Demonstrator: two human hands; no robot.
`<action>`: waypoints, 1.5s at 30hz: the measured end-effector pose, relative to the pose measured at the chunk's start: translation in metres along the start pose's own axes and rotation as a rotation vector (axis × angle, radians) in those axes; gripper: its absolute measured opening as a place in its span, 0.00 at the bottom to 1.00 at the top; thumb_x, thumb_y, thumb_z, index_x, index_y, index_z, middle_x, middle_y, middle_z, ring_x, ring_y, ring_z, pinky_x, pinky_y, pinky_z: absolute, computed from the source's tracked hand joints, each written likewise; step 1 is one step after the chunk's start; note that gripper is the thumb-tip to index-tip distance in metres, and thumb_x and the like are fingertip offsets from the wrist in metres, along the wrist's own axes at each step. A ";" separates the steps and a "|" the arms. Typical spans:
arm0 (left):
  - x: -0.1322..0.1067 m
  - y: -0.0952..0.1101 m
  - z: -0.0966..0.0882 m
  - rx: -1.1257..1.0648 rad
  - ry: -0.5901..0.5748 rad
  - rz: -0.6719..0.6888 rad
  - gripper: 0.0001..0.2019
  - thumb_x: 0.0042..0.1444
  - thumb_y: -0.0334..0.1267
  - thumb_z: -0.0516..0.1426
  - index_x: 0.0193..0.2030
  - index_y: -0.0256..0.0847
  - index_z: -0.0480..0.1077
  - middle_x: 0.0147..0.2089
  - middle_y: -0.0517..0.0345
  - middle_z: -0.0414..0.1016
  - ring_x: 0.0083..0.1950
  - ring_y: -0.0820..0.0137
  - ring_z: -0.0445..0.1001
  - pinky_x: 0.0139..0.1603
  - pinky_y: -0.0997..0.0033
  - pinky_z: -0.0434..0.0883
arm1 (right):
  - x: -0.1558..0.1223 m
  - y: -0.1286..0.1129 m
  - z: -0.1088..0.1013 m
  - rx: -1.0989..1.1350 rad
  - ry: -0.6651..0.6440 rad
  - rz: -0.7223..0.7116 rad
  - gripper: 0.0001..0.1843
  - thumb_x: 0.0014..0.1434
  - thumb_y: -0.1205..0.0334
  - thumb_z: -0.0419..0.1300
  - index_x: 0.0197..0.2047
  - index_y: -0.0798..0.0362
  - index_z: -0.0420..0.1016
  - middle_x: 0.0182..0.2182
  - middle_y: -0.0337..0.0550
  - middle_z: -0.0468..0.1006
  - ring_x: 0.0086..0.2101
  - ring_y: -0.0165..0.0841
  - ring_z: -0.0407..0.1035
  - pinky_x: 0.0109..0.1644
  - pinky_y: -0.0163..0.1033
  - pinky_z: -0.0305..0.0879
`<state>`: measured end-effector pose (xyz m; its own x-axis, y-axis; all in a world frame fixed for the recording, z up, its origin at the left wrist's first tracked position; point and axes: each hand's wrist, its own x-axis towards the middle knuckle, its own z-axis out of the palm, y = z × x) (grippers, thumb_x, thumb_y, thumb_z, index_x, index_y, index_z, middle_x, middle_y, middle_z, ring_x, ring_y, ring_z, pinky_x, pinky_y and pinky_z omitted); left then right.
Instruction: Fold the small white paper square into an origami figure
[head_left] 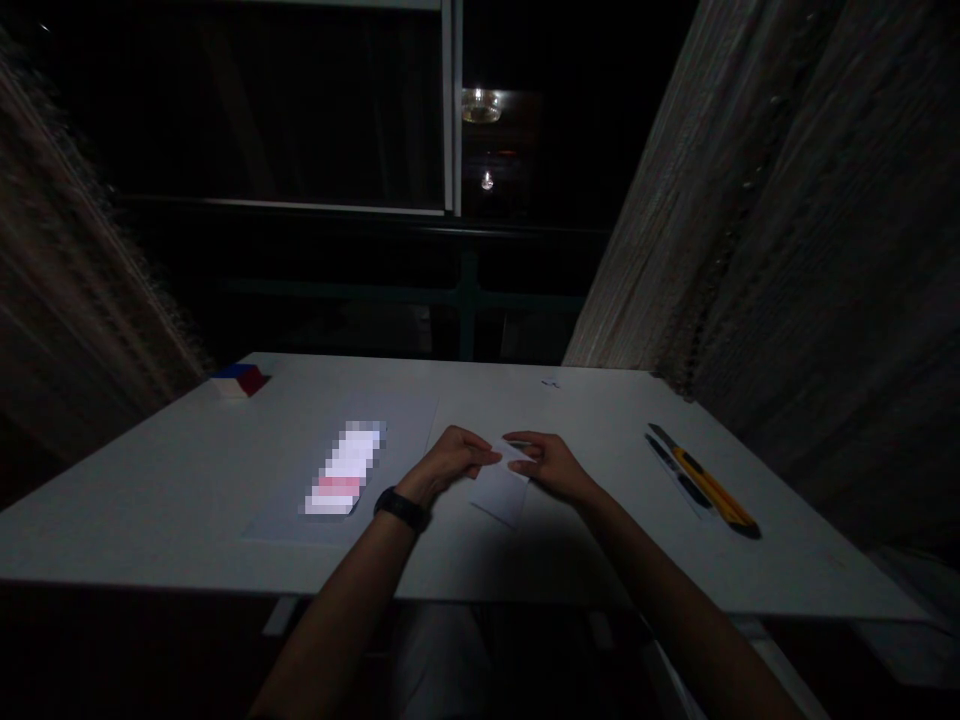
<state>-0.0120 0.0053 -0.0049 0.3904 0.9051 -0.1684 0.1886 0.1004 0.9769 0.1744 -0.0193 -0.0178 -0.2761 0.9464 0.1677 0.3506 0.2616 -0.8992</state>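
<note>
A small piece of white paper (501, 492), which looks folded, is held between my hands near the middle of the table. My left hand (452, 458), with a dark band on its wrist, pinches the paper's upper left side between thumb and fingers. On the upper right side my right hand (553, 466) grips the paper the same way, its thumb lying on top. The lower part of the paper points toward me. Dim light hides the finer creases.
Left on the white table (187, 480), a lit phone (345, 470) lies on a pale sheet (409, 480). A blue, red and white block (238, 379) sits at the far left. To the right are a yellow utility knife (712, 488) and a slim dark tool (681, 472). Small scraps (551, 383) lie behind.
</note>
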 end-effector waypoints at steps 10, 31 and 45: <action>-0.005 0.005 0.002 -0.121 -0.031 -0.039 0.15 0.29 0.38 0.66 0.21 0.31 0.68 0.19 0.60 0.66 0.20 0.78 0.65 0.20 0.78 0.60 | -0.002 0.001 -0.001 0.061 -0.002 0.022 0.24 0.43 0.63 0.60 0.47 0.56 0.70 0.35 0.47 0.75 0.31 0.33 0.68 0.30 0.36 0.63; -0.005 0.000 -0.001 -0.071 -0.160 0.010 0.16 0.31 0.42 0.65 0.24 0.31 0.70 0.20 0.61 0.67 0.20 0.79 0.63 0.20 0.78 0.60 | -0.002 -0.001 0.002 -0.023 0.007 -0.002 0.22 0.41 0.65 0.62 0.43 0.57 0.72 0.29 0.42 0.74 0.26 0.30 0.66 0.31 0.36 0.62; -0.006 0.002 0.000 0.034 -0.102 0.003 0.15 0.30 0.42 0.65 0.17 0.32 0.67 0.15 0.63 0.62 0.18 0.79 0.60 0.19 0.78 0.58 | -0.002 0.001 0.003 -0.043 -0.017 -0.032 0.19 0.43 0.65 0.61 0.42 0.55 0.73 0.35 0.44 0.76 0.32 0.33 0.69 0.36 0.38 0.64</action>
<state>-0.0135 0.0003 -0.0020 0.4803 0.8585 -0.1798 0.2174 0.0821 0.9726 0.1725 -0.0214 -0.0200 -0.3029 0.9341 0.1889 0.3797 0.3000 -0.8751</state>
